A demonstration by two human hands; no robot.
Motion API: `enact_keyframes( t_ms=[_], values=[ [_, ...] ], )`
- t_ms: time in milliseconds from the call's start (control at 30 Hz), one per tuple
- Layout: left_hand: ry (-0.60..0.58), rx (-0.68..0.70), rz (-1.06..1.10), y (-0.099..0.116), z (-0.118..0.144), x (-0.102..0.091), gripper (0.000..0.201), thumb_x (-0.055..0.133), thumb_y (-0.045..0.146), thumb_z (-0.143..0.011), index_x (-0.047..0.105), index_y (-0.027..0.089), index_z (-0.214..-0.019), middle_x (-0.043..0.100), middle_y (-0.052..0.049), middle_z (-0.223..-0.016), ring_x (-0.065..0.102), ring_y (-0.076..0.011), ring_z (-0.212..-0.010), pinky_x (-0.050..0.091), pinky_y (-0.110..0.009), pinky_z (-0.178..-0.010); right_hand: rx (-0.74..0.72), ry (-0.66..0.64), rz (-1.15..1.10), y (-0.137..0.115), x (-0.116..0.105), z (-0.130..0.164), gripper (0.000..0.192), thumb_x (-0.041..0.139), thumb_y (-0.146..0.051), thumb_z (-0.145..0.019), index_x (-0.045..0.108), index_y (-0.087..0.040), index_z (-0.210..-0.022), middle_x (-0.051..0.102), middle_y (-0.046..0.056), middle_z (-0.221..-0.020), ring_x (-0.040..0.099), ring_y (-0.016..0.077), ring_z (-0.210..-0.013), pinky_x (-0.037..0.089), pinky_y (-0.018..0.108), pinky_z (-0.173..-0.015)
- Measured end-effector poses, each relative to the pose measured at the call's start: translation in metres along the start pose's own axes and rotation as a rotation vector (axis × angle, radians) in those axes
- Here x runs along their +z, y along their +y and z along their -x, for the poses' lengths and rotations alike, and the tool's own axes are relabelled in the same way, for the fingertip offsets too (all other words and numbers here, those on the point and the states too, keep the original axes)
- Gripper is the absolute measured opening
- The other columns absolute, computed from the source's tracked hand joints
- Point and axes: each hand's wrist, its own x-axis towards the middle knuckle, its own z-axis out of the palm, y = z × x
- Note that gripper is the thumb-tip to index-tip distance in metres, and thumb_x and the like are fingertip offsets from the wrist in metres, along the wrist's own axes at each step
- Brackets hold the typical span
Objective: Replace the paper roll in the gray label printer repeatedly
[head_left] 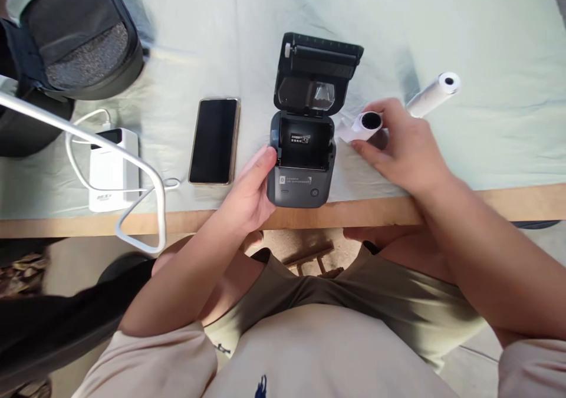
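My left hand (254,183) grips the left side of a small black label printer (298,187) near the table's front edge. The printer's lid (316,73) is flipped up, and its paper bay (305,147) shows a small printed sticker and no roll inside. Just right of the printer, my right hand (398,141) has thumb and fingers closed around a white paper roll (361,128) with a dark core end. A loose paper end reaches toward the printer. Behind that hand lies a second, longer white roll (435,94), apart from my fingers.
A smartphone (214,141) with a dark screen lies left of the printer. Farther left are a white power bank (115,180) with a cable and an open black case (84,38). A white metal bar (110,144) crosses the table's left front. The table's wooden edge (367,212) runs before me.
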Motion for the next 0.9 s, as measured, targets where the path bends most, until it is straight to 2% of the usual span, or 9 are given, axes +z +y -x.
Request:
enact_keyframes(
  t_ms=[100,167,233,333,433,600,700,800,900],
  values=[
    [-0.023,0.022,-0.017,-0.001,0.000,-0.002,0.033,0.077,0.052,-0.100,0.075,0.020,-0.110,0.086,-0.007,-0.117,0.077,-0.0345,-0.132,0.071,-0.041,-0.103,-0.110,0.030,0.033,-0.008,-0.008,0.000,0.042,0.078,-0.032,-0.087,0.066,-0.026,-0.127,0.078,0.007,-0.110,0.076,0.0284,-0.098,0.064,0.050,-0.092],
    [-0.034,0.027,-0.019,-0.001,-0.001,-0.003,0.034,0.078,0.053,-0.100,0.076,0.020,-0.110,0.086,-0.007,-0.116,0.077,-0.0344,-0.131,0.071,-0.041,-0.103,-0.212,0.198,0.075,-0.008,-0.021,-0.002,0.037,0.074,-0.029,-0.090,0.067,-0.023,-0.126,0.076,0.012,-0.126,0.075,0.0308,-0.114,0.063,0.049,-0.096],
    [-0.049,0.032,-0.013,-0.002,-0.001,-0.004,0.034,0.076,0.051,-0.101,0.076,0.019,-0.111,0.086,-0.007,-0.116,0.078,-0.0340,-0.130,0.071,-0.041,-0.103,-0.236,0.390,0.186,0.005,-0.034,-0.007,0.036,0.072,-0.023,-0.090,0.067,-0.021,-0.125,0.073,0.014,-0.124,0.073,0.0319,-0.116,0.061,0.048,-0.092],
    [-0.074,0.050,-0.001,-0.003,-0.002,-0.004,0.034,0.075,0.050,-0.102,0.078,0.019,-0.114,0.086,-0.007,-0.117,0.078,-0.0336,-0.130,0.071,-0.041,-0.104,-0.097,0.478,0.358,0.045,-0.041,-0.018,0.052,0.086,-0.032,-0.084,0.063,-0.017,-0.128,0.062,0.018,-0.131,0.068,0.0338,-0.122,0.059,0.051,-0.099],
    [-0.079,0.053,0.011,-0.003,-0.003,-0.005,0.036,0.079,0.052,-0.100,0.078,0.019,-0.115,0.085,-0.007,-0.118,0.077,-0.0358,-0.133,0.071,-0.043,-0.105,0.253,0.353,0.444,0.079,-0.033,-0.030,0.072,0.099,-0.050,-0.076,0.062,-0.016,-0.128,0.057,0.021,-0.137,0.064,0.0320,-0.126,0.054,0.049,-0.103],
    [-0.088,0.047,0.012,-0.004,-0.004,-0.005,0.035,0.079,0.052,-0.099,0.077,0.020,-0.115,0.085,-0.007,-0.117,0.076,-0.0361,-0.134,0.071,-0.044,-0.105,0.504,0.246,0.481,0.065,-0.025,-0.038,0.057,0.091,-0.036,-0.086,0.066,-0.013,-0.131,0.066,0.020,-0.133,0.068,0.0269,-0.121,0.049,0.045,-0.099],
    [-0.087,0.053,0.023,-0.004,-0.004,-0.005,0.034,0.078,0.051,-0.100,0.077,0.020,-0.115,0.085,-0.007,-0.118,0.076,-0.0362,-0.135,0.071,-0.045,-0.106,0.455,0.285,0.354,0.046,-0.030,-0.037,0.052,0.085,-0.011,-0.080,0.067,-0.014,-0.129,0.074,0.014,-0.122,0.068,0.0189,-0.100,0.049,0.042,-0.089],
    [-0.081,0.057,0.034,-0.003,-0.004,-0.004,0.031,0.078,0.048,-0.100,0.077,0.019,-0.109,0.085,-0.007,-0.119,0.075,-0.0362,-0.137,0.070,-0.044,-0.108,0.427,0.373,-0.017,0.048,-0.035,-0.036,0.063,0.078,-0.004,-0.080,0.059,-0.021,-0.137,0.074,0.007,-0.122,0.063,0.0096,-0.079,0.047,0.036,-0.070],
    [-0.054,0.044,0.044,-0.001,-0.003,-0.001,0.026,0.076,0.044,-0.103,0.076,0.019,-0.106,0.085,-0.006,-0.115,0.075,-0.0343,-0.137,0.069,-0.043,-0.110,0.506,0.373,-0.489,0.065,-0.037,-0.040,0.045,0.069,-0.007,-0.090,0.060,-0.026,-0.129,0.073,0.004,-0.121,0.072,0.0137,-0.087,0.052,0.035,-0.066]
  ],
)
